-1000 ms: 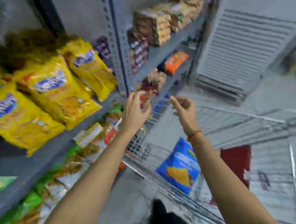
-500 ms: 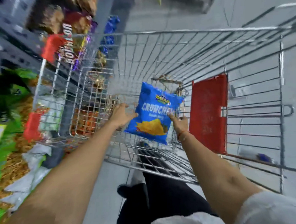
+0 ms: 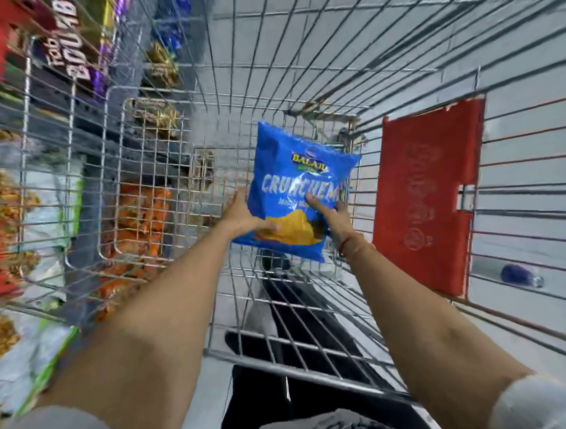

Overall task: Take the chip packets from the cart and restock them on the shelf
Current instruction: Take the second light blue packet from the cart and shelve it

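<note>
A blue chip packet (image 3: 300,173) with white lettering and a yellow chip picture stands tilted inside the wire cart (image 3: 398,58). My left hand (image 3: 242,215) grips its lower left edge, thumb across the front. My right hand (image 3: 329,213) holds its lower right side, fingers on the front. Both arms reach down into the cart from the near end. The shelf (image 3: 51,79) with snack packets runs along the left, seen through the cart's wires.
A red plastic flap (image 3: 429,198) hangs on the cart's right side. Orange packets (image 3: 139,223) and green-and-white packets (image 3: 25,356) sit on low shelves at left. A blue bottle (image 3: 519,274) lies on the grey floor beyond the cart's right wall.
My hands dropped from the shelf level into the cart and closed on the blue packet. My view has tipped down and moved closer to the cart.
</note>
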Demonstrator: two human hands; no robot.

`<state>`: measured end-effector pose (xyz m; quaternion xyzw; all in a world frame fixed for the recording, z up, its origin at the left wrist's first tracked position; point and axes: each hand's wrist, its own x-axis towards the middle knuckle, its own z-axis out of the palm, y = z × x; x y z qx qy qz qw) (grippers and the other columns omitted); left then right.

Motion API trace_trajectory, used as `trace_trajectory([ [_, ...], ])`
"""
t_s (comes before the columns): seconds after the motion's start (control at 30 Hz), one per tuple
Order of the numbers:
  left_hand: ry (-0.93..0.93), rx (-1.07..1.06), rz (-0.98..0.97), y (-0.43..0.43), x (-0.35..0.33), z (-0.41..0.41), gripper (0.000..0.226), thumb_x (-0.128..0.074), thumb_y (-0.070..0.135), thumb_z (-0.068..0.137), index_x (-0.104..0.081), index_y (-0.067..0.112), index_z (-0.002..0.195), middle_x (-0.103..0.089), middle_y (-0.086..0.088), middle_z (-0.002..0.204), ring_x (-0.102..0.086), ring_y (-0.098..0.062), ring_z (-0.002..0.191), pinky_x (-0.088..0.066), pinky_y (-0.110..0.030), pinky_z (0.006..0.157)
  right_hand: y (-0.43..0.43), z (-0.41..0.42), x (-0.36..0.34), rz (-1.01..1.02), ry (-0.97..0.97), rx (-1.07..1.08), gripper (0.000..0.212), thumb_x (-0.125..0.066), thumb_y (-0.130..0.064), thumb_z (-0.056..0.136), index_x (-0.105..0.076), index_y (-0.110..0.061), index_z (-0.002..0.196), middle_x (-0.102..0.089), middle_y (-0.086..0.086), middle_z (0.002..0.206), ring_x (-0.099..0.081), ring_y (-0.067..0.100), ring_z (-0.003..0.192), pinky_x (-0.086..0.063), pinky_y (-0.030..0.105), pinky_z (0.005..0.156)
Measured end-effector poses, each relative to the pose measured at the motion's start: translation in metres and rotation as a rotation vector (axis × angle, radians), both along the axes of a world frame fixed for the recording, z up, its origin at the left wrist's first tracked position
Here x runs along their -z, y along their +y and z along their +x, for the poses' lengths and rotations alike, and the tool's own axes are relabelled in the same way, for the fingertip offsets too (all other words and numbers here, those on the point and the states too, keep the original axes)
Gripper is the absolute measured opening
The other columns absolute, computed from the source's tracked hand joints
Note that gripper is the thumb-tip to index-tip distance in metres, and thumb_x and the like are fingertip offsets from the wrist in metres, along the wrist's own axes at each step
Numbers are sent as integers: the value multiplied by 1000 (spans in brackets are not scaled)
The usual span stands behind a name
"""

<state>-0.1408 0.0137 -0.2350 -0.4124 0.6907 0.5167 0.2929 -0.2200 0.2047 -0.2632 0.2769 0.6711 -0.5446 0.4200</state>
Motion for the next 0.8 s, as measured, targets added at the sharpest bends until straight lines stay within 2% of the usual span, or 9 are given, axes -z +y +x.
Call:
trace_trajectory([
  [0.07, 7, -28, 27, -2, -5, 1, 117, -89, 15, 56, -12, 6, 144, -33, -12, 148, -38, -25, 130, -34, -31, 99, -6, 0, -6, -26, 35, -5, 51, -81, -23, 75, -62, -1, 118, -71, 12, 109, -68, 26, 101, -54, 39, 88],
  [0.2, -1, -96, 162, -4, -26, 7, 87, -88, 12, 56, -35, 14, 125, -52, -1, 123, -52, -15, 101, -45, -24, 83, -27, 1, -37, -87, 118, -65, 24, -86, -22, 67, -72, -18, 86, -77, -12, 69, -73, 3, 66, -55, 15, 56],
  [0.33, 64, -157, 209, -18, -53, 12, 74, -89, 16, 56, -43, 19, 115, -55, 4, 110, -57, -14, 96, -49, -23, 80, -38, -5, -75, -155, 157, -91, 23, -86, -21, 67, -72, -17, 85, -78, -6, 77, -75, 9, 70, -57, 20, 58],
  [0.4, 145, -189, 191, -26, -76, 15, 62, -89, 19, 56, -46, 28, 100, -56, 10, 101, -59, -4, 85, -50, -11, 65, -46, -8, -98, -203, 176, -85, 23, -85, -19, 68, -72, -14, 87, -78, 1, 84, -75, 14, 74, -59, 25, 61],
  [0.43, 190, -205, 181, -30, -88, 16, 63, -89, 20, 54, -47, 28, 100, -57, 11, 102, -59, -4, 86, -51, -11, 65, -51, -10, -110, -229, 194, -83, 22, -84, -17, 69, -72, -14, 87, -78, 0, 83, -75, 15, 74, -59, 25, 61],
  [0.53, 313, -249, 132, -43, -124, 24, 78, -90, 23, 52, -46, 23, 116, -59, -1, 123, -60, -15, 104, -52, -32, 88, -65, -11, -154, -315, 272, -105, 19, -83, -18, 71, -74, -16, 87, -79, -3, 80, -76, 17, 77, -60, 27, 65],
  [0.63, 508, -293, 51, -54, -168, 32, 68, -90, 25, 51, -48, 33, 103, -59, -2, 119, -62, 0, 92, -53, -17, 74, -79, -12, -195, -415, 351, -106, 18, -83, -17, 69, -76, -16, 85, -80, 0, 84, -76, 19, 79, -60, 27, 64],
  [0.73, 650, -366, -50, -67, -228, 48, 99, -90, 49, 32, -44, 27, 116, -56, -4, 125, -59, -12, 105, -52, -29, 86, -102, -6, -254, -504, 435, -168, 28, -87, -28, 59, -79, -19, 84, -80, 1, 89, -75, 21, 84, -59, 30, 69],
  [0.8, 769, -391, -84, -79, -272, 59, 110, -87, 60, 24, -44, 26, 120, -58, 2, 123, -60, -7, 107, -52, -26, 87, -121, -2, -301, -562, 516, -242, 31, -87, -35, 55, -80, -22, 82, -80, -1, 86, -76, 18, 81, -58, 30, 69],
])
